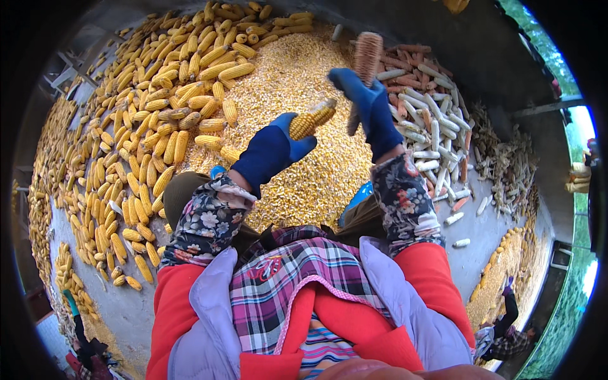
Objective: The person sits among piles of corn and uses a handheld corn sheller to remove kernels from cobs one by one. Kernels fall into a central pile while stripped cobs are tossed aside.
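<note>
My left hand [288, 142], in a blue glove, grips an ear of yellow corn [306, 122] with its tip pointing up to the right. To its right, my right hand [367, 104], also gloved in blue, is closed around a reddish-brown, ridged, cob-shaped piece [368, 54]. That piece stands up above the fist, and a dull brown end shows below it. The two held things are apart. Beneath both hands spreads a heap of loose corn kernels [297, 69].
Whole yellow ears [145, 145] are piled high along the left. Bare white and red cobs [437, 120] lie heaped at the right, with dry husks [506, 158] beyond. Another person [506, 335] works at the lower right, and a further person [88, 354] at the lower left. Grey floor [487, 234] shows between heaps.
</note>
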Action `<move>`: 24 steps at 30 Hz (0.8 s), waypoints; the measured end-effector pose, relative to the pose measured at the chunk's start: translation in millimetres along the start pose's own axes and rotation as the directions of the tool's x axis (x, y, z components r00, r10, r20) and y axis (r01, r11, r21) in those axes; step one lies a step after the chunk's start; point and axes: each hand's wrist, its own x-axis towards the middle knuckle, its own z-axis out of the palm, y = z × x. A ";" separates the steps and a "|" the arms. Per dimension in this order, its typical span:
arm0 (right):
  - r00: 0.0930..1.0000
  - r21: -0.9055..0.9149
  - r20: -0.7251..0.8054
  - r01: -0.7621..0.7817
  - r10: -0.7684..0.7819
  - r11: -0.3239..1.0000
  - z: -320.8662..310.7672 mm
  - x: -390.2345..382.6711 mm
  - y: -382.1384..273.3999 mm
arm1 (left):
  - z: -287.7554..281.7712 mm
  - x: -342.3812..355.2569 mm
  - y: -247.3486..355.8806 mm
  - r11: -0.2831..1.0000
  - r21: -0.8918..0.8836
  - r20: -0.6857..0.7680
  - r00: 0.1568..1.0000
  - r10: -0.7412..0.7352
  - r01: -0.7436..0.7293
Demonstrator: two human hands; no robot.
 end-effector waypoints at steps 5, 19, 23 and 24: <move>0.976 0.178 0.193 -0.138 0.103 0.974 1.0 -4.1 10.4 | 17.0 19.2 -28.3 0.975 -0.213 -0.165 0.986 0.032 -0.067; 0.982 0.271 -0.134 0.166 -0.133 0.948 25.4 -3.1 12.1 | -17.3 -10.6 37.4 0.603 -0.775 0.365 0.913 0.182 0.190; 0.990 0.355 0.056 0.101 -0.129 0.929 21.0 -9.0 -3.1 | 5.0 14.6 15.3 0.719 -0.691 0.138 0.990 0.033 0.073; 0.989 0.368 0.090 0.078 -0.119 0.927 22.0 -13.6 -6.4 | 12.4 15.2 12.8 0.820 -0.570 -0.037 0.999 0.035 -0.049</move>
